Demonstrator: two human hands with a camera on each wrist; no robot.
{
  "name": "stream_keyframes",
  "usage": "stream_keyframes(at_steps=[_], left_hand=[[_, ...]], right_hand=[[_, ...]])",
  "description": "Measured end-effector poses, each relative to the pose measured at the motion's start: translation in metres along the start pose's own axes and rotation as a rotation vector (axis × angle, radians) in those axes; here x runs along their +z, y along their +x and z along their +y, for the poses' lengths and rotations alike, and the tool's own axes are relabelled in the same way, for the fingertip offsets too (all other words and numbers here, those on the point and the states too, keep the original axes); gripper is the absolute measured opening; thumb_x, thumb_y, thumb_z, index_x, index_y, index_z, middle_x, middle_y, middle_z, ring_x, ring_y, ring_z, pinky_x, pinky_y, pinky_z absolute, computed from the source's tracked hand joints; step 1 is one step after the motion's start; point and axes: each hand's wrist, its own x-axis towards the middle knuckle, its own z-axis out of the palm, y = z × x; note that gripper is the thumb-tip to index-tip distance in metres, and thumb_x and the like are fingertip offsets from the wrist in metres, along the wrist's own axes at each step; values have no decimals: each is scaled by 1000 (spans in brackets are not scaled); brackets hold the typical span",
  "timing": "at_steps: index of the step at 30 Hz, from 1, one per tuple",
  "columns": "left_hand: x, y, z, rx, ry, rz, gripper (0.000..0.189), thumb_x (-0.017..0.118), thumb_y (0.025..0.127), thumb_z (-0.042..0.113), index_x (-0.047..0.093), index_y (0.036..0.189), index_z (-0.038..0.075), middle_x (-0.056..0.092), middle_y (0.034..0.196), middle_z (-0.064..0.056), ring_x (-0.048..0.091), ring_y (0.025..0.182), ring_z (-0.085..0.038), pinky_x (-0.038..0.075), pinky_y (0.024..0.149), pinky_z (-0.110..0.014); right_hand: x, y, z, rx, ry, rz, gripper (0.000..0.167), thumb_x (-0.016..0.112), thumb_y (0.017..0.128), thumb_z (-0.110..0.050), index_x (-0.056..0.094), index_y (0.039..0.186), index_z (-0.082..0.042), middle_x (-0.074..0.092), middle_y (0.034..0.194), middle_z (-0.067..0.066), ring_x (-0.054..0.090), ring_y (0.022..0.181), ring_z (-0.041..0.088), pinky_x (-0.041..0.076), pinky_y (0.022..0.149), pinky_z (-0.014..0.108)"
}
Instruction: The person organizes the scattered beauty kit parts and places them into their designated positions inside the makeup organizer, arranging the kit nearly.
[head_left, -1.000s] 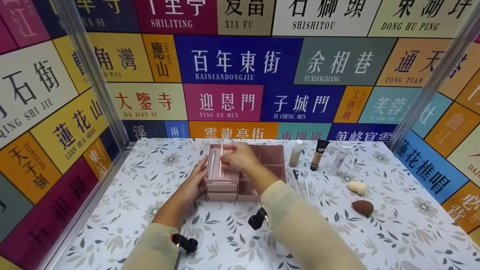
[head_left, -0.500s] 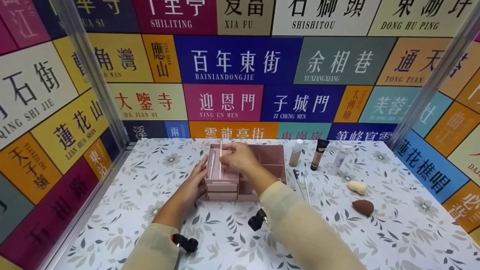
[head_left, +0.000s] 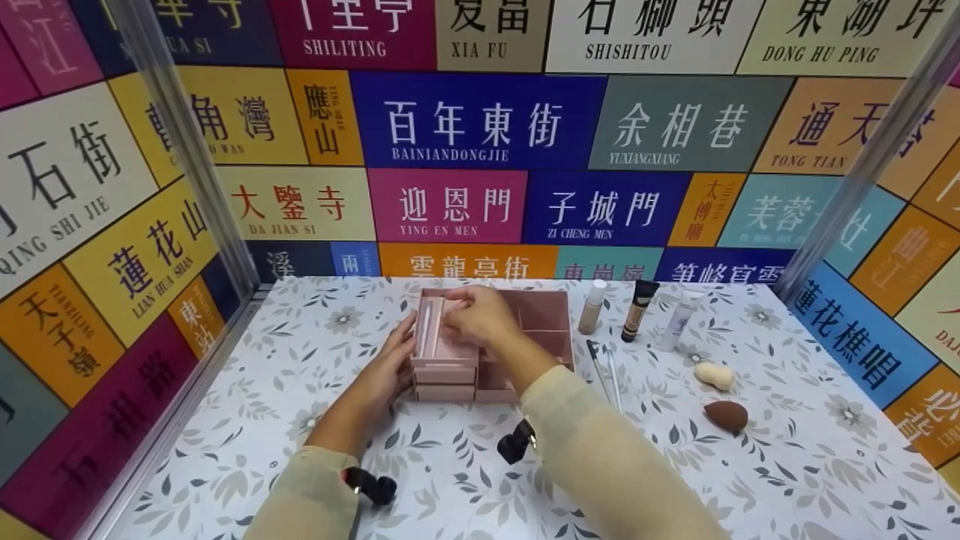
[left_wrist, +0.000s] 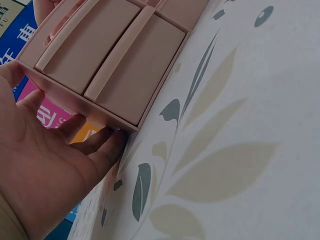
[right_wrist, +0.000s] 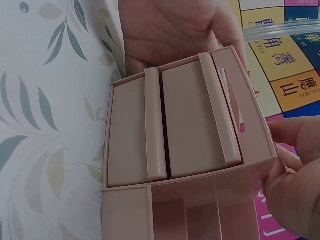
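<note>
A pink makeup organizer [head_left: 445,375] stands on the table, its drawer side facing me. My left hand [head_left: 384,371] rests against its left side, and in the left wrist view the fingers [left_wrist: 102,150] press that side near two stacked drawers [left_wrist: 142,67]. My right hand [head_left: 481,316] reaches over the organizer, fingers bent at a thin pale pink panel [head_left: 454,349] on its top left. The right wrist view has the right hand [right_wrist: 295,175] at the top edge beside a long slot [right_wrist: 234,100]. Its fingertips are partly hidden.
Right of the organizer are a foundation bottle [head_left: 592,307], a black-capped tube [head_left: 637,311], a pale tube [head_left: 681,321] and several slim brushes [head_left: 611,371]. Nearer lie a cream sponge [head_left: 713,376] and a brown sponge [head_left: 725,415]. Patterned walls surround the table.
The pale panel's edge, upright by my right fingers before, is now lowered onto the organizer's top. My right hand has shifted slightly with it; the left hand stays in place.
</note>
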Motion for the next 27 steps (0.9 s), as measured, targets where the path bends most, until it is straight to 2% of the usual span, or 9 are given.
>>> stream_keyframes(at_steps=[4, 9, 15, 18, 23, 27], left_hand=[[-1, 0, -1, 5, -16, -3, 54, 46, 112, 45, 30, 161, 60, 25, 179, 10, 43, 158, -27, 30, 132, -51], [-2, 1, -1, -7, -7, 11, 54, 49, 111, 49, 32, 159, 63, 25, 178, 11, 44, 158, -27, 30, 133, -51], [0, 1, -1, -22, 18, 28, 54, 50, 109, 52, 31, 158, 66, 25, 179, 11, 45, 157, -28, 30, 133, -53], [0, 1, -1, -21, 21, 28, 54, 49, 109, 52, 31, 159, 65, 25, 178, 11, 44, 157, -28, 30, 133, -54], [-1, 2, -2, 9, 4, 16, 53, 50, 110, 51, 33, 159, 62, 23, 179, 9, 42, 159, -28, 29, 133, -54], [-1, 2, -1, -25, 14, 32, 49, 52, 108, 55, 36, 152, 70, 25, 177, 14, 43, 158, -25, 28, 134, -54]], right_hand=[[0, -1, 1, 3, 49, 18, 51, 72, 86, 8, 71, 136, -3, 69, 102, 10, 74, 86, 27, 68, 79, 39], [-5, -8, 5, -35, 123, 22, 43, 75, 93, 1, 72, 135, -8, 73, 109, 12, 78, 95, 28, 67, 86, 40], [-22, -25, 14, -146, 294, -25, 45, 72, 97, 3, 64, 141, 1, 74, 116, 20, 78, 94, 21, 67, 90, 37], [-33, -36, 19, -159, 362, -44, 48, 71, 96, 8, 61, 143, 4, 73, 121, 23, 79, 95, 20, 66, 91, 36], [-56, -49, 27, -152, 366, -63, 52, 69, 95, 12, 59, 145, 4, 70, 132, 28, 79, 101, 24, 66, 93, 35], [-80, -56, 35, -145, 319, -65, 53, 69, 96, 10, 57, 147, 2, 69, 135, 26, 78, 110, 29, 65, 96, 36]])
